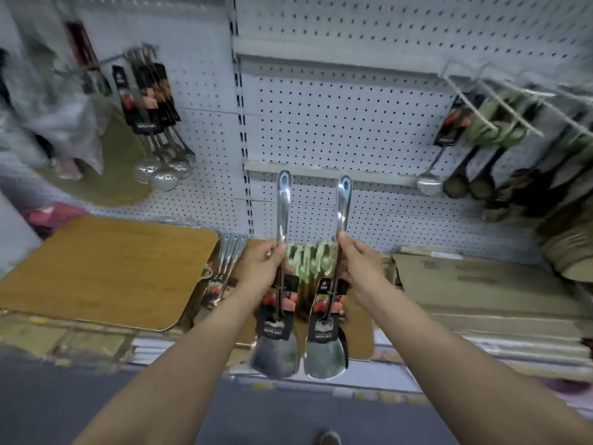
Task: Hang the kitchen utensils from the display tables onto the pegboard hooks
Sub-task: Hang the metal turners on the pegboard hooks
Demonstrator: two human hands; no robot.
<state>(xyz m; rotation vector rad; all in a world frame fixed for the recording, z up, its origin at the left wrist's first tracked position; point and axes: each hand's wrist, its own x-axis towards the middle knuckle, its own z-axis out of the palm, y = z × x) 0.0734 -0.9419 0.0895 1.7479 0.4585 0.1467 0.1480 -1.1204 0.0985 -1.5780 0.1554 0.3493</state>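
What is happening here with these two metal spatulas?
A person stands before the pegboard, holding two packaged metal spatulas, handles up. The left hand grips the left spatula and the right hand grips the right spatula. Neither hangs on a hook yet. Ladles already hang at the left, and more utensils lie on the table below.

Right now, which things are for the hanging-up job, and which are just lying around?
Job: left shiny steel spatula, in left hand; right shiny steel spatula, in right hand; white pegboard; wire hooks; green-handled utensils.
Lying about: brown wooden board; flattened cardboard.
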